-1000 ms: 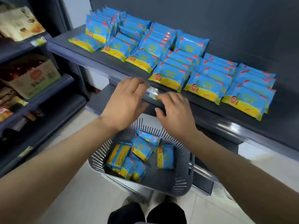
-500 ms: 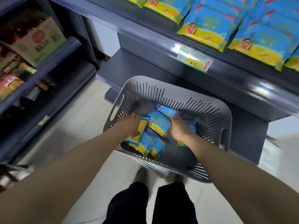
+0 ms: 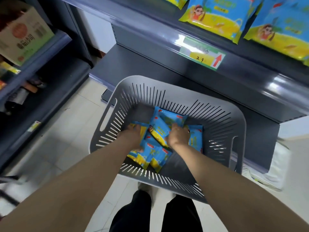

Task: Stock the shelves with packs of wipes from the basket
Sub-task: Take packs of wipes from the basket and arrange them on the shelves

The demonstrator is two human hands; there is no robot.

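Several packs of wipes, blue and yellow and film-wrapped, are heaped loosely in the bottom of a grey slatted basket, which stands just in front of the shelving.

Item, left hand: lowered into the left side of the heap, fingers curled down and closed on a pack there.

Item, right hand: lowered into the right side, fingers tucked between overlapping packs and closed likewise. Exactly which pack is taken by each hand cannot be told, as the fingertips are hidden by the knuckles.

Item, shelf: far from and above the basket, its front lip fitted with a price label. Stocked packs are laid flat on it at far right.

Item, cardboard box: on separate shelving at far left, not concerned.

Step in hand: judged to be the pick-up, a pack being secured in each hand. The basket is not yet emptied, so further loads are to be expected.

Next move, as judged: the held packs are to be lifted clear of the basket rim without neighbours being dragged along, raised past the lip and label, and laid flat beside the stocked packs, printed face up. A firm pinch is called for, since the film is likely to be slippery.
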